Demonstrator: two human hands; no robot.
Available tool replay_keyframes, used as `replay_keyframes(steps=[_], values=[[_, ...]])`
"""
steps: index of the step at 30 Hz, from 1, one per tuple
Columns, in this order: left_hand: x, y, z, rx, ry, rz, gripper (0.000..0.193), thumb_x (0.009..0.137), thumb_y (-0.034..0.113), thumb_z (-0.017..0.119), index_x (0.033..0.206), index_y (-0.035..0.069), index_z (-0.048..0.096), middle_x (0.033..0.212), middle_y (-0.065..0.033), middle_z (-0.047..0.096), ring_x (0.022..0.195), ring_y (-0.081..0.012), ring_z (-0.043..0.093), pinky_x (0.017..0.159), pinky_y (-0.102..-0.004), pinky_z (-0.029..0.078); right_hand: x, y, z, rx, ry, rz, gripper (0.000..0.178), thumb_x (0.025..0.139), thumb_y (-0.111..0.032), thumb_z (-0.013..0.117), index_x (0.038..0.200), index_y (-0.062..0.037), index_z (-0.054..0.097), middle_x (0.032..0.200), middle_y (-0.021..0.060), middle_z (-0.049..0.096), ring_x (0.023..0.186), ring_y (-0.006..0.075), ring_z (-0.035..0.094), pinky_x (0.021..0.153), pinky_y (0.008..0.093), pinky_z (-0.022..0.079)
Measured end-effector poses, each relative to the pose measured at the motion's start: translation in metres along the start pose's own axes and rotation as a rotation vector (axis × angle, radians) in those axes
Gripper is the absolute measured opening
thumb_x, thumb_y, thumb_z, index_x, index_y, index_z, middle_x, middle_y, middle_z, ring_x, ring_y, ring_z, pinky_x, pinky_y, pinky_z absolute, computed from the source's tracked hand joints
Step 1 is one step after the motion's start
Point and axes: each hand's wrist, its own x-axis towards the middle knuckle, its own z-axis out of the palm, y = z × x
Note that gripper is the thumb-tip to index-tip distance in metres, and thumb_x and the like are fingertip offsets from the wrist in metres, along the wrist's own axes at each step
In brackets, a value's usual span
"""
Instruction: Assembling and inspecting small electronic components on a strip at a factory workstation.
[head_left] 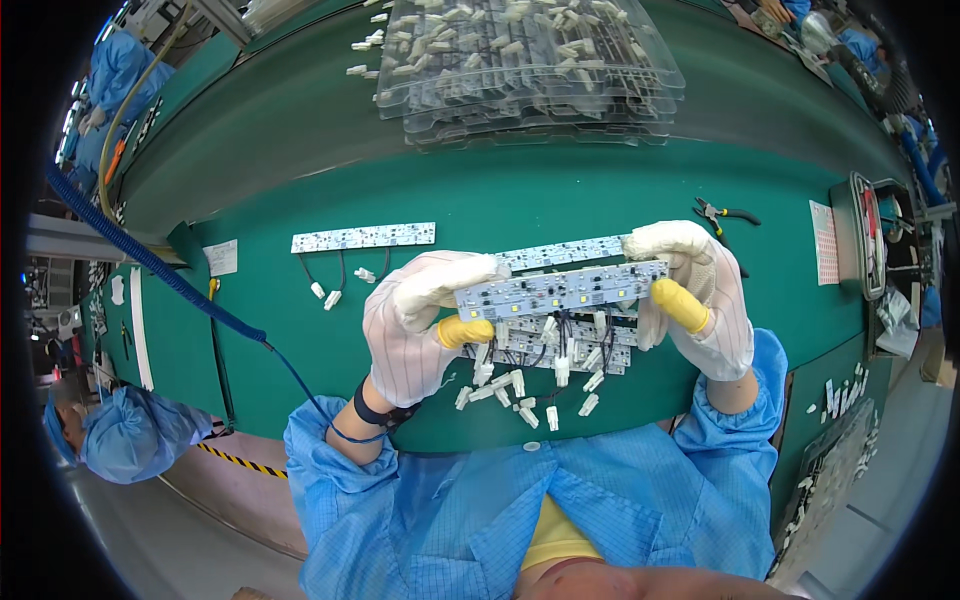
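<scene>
Between my two gloved hands is a white LED circuit board strip point(565, 291), tilted up slightly at its right end. My left hand point(425, 305) pinches its left end, a yellow fingertip cover on the thumb. At the other end my right hand point(695, 290) grips it the same way. Behind and below lie more LED strips point(565, 253), partly hidden, with several dark wires ending in white plug connectors point(518, 383). A separate LED strip point(363, 236) with wired connectors lies on the green mat to the left.
Stacked clear plastic trays point(530, 90) full of wired strips stand at the far side. Pliers point(725, 215) lie right of my right hand, near a metal box point(868, 240). A blue coiled cord point(150, 270) runs to my left wrist strap. Co-workers in blue sit at left.
</scene>
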Motion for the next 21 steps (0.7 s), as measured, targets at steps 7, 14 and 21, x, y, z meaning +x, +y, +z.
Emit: replay_keyframes(steps=[7, 14, 21], values=[[0.002, -0.001, -0.002, -0.095, -0.042, -0.069, 0.046, 0.076, 0.028, 0.073, 0.108, -0.004, 0.061, 0.101, -0.0128, 0.062, 0.089, -0.0179, 0.063, 0.074, -0.0266, 0.051, 0.002, -0.001, -0.002, 0.108, -0.084, 0.005, 0.043, 0.085, -0.025, 0.066, 0.111, 0.0047, 0.051, 0.081, 0.0125, 0.064, 0.05, 0.0097, 0.058, 0.045, 0.0176, 0.045], [-0.002, -0.006, 0.0, -0.14, 0.021, -0.046, 0.047, 0.076, 0.028, 0.073, 0.106, -0.006, 0.061, 0.103, -0.0154, 0.061, 0.089, -0.0204, 0.062, 0.077, -0.0289, 0.05, -0.001, -0.008, 0.002, 0.176, -0.064, 0.062, 0.037, 0.085, -0.017, 0.065, 0.113, 0.0045, 0.051, 0.089, 0.0135, 0.064, 0.055, 0.0096, 0.059, 0.045, 0.0185, 0.045], [0.001, 0.0, 0.005, -0.143, 0.045, -0.157, 0.033, 0.086, 0.019, 0.065, 0.108, -0.004, 0.058, 0.098, -0.0186, 0.064, 0.088, -0.0212, 0.064, 0.078, -0.0312, 0.052, -0.001, -0.007, -0.005, 0.181, -0.14, 0.113, 0.039, 0.085, -0.017, 0.066, 0.113, 0.0057, 0.051, 0.092, 0.0156, 0.064, 0.06, 0.0109, 0.061, 0.047, 0.0193, 0.046]])
